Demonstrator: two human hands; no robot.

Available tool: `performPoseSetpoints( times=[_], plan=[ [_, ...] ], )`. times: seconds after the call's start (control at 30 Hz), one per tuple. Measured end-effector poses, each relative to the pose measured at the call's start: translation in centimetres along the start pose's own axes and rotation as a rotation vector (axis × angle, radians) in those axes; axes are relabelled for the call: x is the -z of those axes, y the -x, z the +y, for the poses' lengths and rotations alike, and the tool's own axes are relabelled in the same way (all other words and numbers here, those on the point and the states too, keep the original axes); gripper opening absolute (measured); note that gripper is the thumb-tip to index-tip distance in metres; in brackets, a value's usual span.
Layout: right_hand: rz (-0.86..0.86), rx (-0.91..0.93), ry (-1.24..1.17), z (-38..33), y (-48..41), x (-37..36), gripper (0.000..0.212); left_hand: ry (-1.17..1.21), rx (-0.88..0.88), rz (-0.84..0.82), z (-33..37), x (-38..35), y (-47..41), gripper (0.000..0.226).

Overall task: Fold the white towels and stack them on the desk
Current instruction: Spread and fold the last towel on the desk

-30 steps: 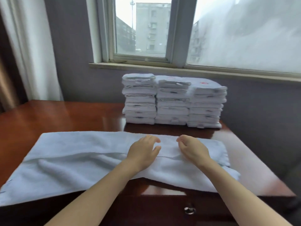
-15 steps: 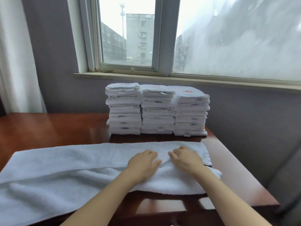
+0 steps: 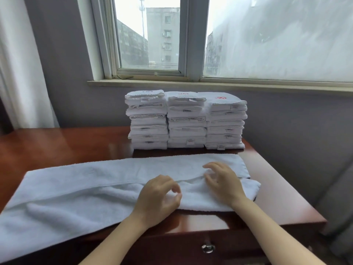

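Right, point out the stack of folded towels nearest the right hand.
The rightmost stack, at the desk's right end just beyond the right hand. Its top towel carries the big red emblem; the middle stack and left stack sit further left.

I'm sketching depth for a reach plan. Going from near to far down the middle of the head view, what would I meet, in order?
drawer knob → desk → spread white towel → stacks of folded towels → window sill → window
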State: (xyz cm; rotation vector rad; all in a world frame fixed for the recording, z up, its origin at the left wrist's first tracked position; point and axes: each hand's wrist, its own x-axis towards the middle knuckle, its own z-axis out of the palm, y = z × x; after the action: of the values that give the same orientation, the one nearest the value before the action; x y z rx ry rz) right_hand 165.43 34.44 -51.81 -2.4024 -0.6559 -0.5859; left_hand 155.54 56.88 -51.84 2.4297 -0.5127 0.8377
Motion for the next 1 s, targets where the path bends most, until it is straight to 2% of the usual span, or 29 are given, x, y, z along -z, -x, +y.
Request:
performPoseSetpoints(
  times=[0.1, 0.17, 0.27, 0.33, 0.43, 0.53, 0.63, 0.8, 0.9, 1.0],
  plan=[
    [-0.015, 0.096, -0.124, -2.1, 2.4, 1.1, 0.013, -0.058, 0.02, 0.017, -0.1, 1.6, 2.5, 0.012],
    [-0.116, 0.135, -0.183, -3.1, 3.9, 1.4, 0.019, -0.104, 0.077, 0.021, -0.5, 2.5, 3.7, 0.02],
    [-0.257, 0.173, -0.139, -3.4, 5.0, 1.4, 0.029, -0.179, 0.249, 0.008, -1.4, 3.4, 5.3, 0.027],
    [-0.233, 0.181, -0.107, -3.2, 5.4, 1.3, 0.024, -0.22, 0.355, 0.015, -1.9, 3.7, 6.2, 0.026],
    [-0.171, 0.183, 0.034, -3.4, 5.3, 1.0, 0.014, -0.251, 0.416, 0.026, -2.1, 3.7, 6.8, 0.022],
    [-0.148, 0.105, 0.098, -4.2, 4.1, 1.0, 0.016, -0.273, 0.447, 0.033, -1.8, 3.6, 6.7, 0.019],
    [-0.205, 0.037, 0.126, -4.8, 2.0, 1.5, 0.022, -0.293, 0.435, -0.026, -1.8, 3.8, 6.5, 0.018],
    [-0.333, -0.099, -0.052, -5.5, -0.6, 2.6, 0.008, -0.296, 0.372, -0.089, -2.4, 4.7, 6.1, 0.013],
    [-0.387, -0.094, -0.095, -5.3, -0.9, 3.2, 0.029, -0.28, 0.35, -0.106, -2.8, 5.2, 5.8, 0.01],
    [-0.472, -0.026, -0.026, -4.7, -0.1, 3.7, 0.055, -0.17, 0.32, -0.174, -3.6, 6.1, 6.0, 0.01]
  ],
)
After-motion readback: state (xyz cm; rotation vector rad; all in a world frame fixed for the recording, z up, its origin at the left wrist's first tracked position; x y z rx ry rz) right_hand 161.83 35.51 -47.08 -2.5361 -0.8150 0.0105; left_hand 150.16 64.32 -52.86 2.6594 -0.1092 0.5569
